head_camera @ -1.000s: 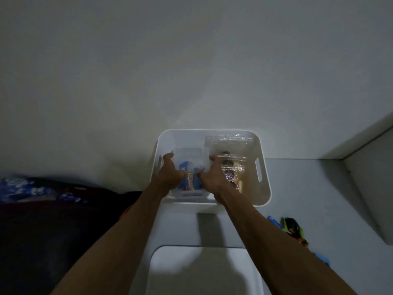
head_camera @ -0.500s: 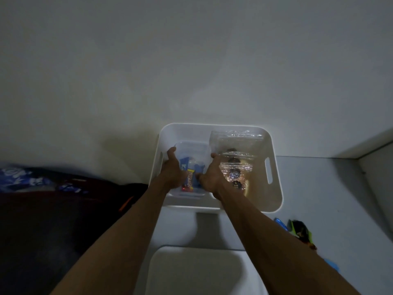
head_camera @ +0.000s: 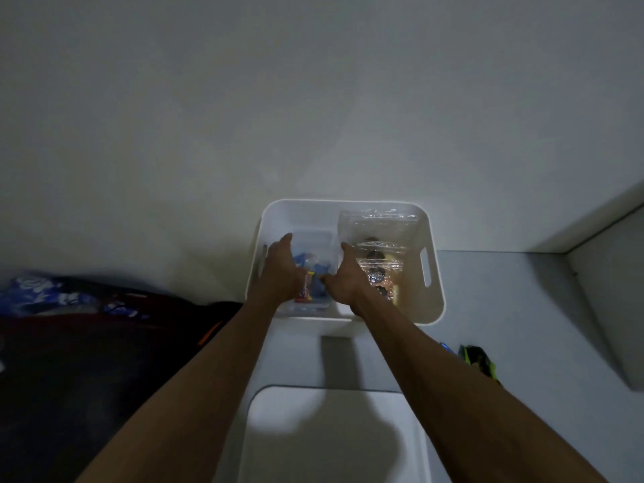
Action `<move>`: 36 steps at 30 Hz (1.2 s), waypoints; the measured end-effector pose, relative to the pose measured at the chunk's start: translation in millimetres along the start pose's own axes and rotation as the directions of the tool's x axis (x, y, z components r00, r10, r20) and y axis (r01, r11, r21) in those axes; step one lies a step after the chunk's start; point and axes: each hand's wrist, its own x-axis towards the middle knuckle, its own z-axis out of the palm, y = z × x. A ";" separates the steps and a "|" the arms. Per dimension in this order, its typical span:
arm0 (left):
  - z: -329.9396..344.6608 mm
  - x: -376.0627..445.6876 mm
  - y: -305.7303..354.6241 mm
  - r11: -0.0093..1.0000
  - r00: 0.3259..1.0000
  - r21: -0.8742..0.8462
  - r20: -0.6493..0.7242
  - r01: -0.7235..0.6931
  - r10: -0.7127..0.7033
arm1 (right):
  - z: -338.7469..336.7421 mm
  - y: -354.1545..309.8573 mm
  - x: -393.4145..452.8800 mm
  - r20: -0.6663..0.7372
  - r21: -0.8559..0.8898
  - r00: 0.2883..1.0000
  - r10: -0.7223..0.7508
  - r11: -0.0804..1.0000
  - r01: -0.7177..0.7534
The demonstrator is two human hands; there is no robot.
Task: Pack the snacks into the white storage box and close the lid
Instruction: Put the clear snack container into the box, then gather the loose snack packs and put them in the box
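Both hands are down in the box [head_camera: 432, 294] at the bench's back edge by the wall, left hand [head_camera: 282, 270] and right hand [head_camera: 343, 277] each with a curled grip on the sides of a clear tub [head_camera: 313, 245] of snacks in its left half, beside the bag [head_camera: 380, 238] filling the right half. A few packets [head_camera: 479, 360] lie out at the right, and the lid [head_camera: 331, 437] sits at the near edge, so more packing and the closing seem left.

A plain pale wall [head_camera: 313, 99] fills the dim view. Below it runs a grey counter [head_camera: 505, 308]. Dark fabric [head_camera: 87, 378] lies left of the counter.
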 end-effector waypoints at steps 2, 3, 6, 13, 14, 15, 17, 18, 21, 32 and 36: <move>-10.4 -12.7 9.2 0.999 0.998 0.041 -0.052 -0.031 0.033 | -8.5 -10.6 -21.5 -0.040 0.007 0.999 -0.029 1.000 0.029; -15.9 -23.4 17.6 0.997 0.997 0.062 -0.071 -0.036 0.040 | -14.8 -14.6 -36.6 -0.053 0.007 0.998 -0.038 0.999 0.039; -30.1 -44.0 36.2 0.997 0.987 0.062 -0.149 -0.051 0.060 | -29.3 -22.1 -64.2 -0.141 0.023 0.988 -0.062 0.998 0.066; -19.3 -143.0 71.0 0.976 0.966 -0.135 -0.218 -0.173 0.141 | -77.7 2.7 -181.2 -0.272 0.125 0.958 -0.090 0.984 0.128; -12.0 -159.5 74.6 0.970 0.964 -0.154 -0.219 -0.190 0.154 | -88.2 12.3 -198.5 -0.284 0.126 0.955 -0.085 0.984 0.126; -3.6 -175.9 78.2 0.965 0.963 -0.166 -0.214 -0.202 0.164 | -99.4 24.3 -215.0 -0.290 0.143 0.955 -0.068 0.983 0.114; 15.7 -205.8 82.6 0.960 0.968 -0.192 -0.185 -0.202 0.167 | -121.3 51.6 -246.5 -0.320 0.164 0.947 -0.029 0.983 0.086; 26.5 -218.7 84.0 0.957 0.973 -0.212 -0.161 -0.196 0.163 | -131.6 66.5 -259.9 -0.353 0.160 0.935 -0.020 0.984 0.081; 64.6 -251.7 86.8 0.954 0.982 -0.239 -0.087 -0.182 0.165 | -159.3 115.6 -290.4 -0.466 0.116 0.885 0.008 0.992 0.052; 212.7 -302.6 85.8 0.973 0.974 -0.048 0.001 -0.225 0.225 | -130.9 285.0 -327.3 -0.512 -0.226 0.857 -0.064 0.972 -0.062; 256.4 -287.6 81.8 0.985 0.987 0.071 0.001 -0.158 0.159 | -100.4 327.9 -320.9 -0.473 -0.379 0.874 -0.112 0.921 -0.086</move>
